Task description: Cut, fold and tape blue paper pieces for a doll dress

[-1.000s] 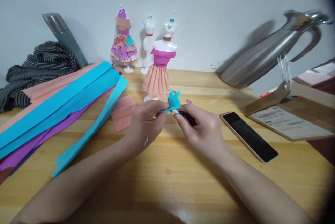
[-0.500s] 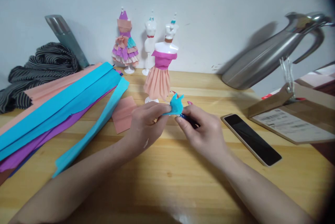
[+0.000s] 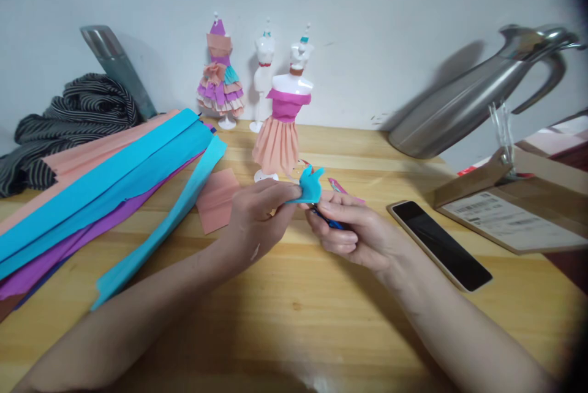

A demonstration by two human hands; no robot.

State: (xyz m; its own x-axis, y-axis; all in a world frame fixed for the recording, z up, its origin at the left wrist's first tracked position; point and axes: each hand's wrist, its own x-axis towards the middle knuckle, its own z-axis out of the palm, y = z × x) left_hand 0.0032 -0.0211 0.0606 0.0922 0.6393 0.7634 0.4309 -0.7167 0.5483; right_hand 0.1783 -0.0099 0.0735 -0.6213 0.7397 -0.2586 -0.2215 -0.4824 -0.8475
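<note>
My left hand [image 3: 260, 212] pinches a small piece of bright blue crepe paper [image 3: 311, 186], whose notched upper edge stands above the fingertips. Wrapped around scissors [image 3: 329, 220] with dark blue handles is my right hand [image 3: 356, 231], turned so that its fingers show. The scissors lie just under the paper's right lower edge; their blades are mostly hidden. Directly behind the hands stands a mini dress form [image 3: 285, 105] in a magenta bodice and pleated peach skirt. A peach paper square [image 3: 218, 200] lies left of my left hand.
Long crepe paper strips [image 3: 138, 166] and striped cloth [image 3: 78, 111] cover the left side, beside a bottle [image 3: 117, 68]. Other small dress forms [image 3: 220, 68] stand by the wall. At right are a phone [image 3: 441, 246], a cardboard box [image 3: 514, 209] and a steel jug [image 3: 459, 99].
My right hand has rolled over with the scissors, from knuckles up to fingers showing, and dropped slightly. The blue paper stays pinched in my left hand, and the pink item behind is more exposed.
</note>
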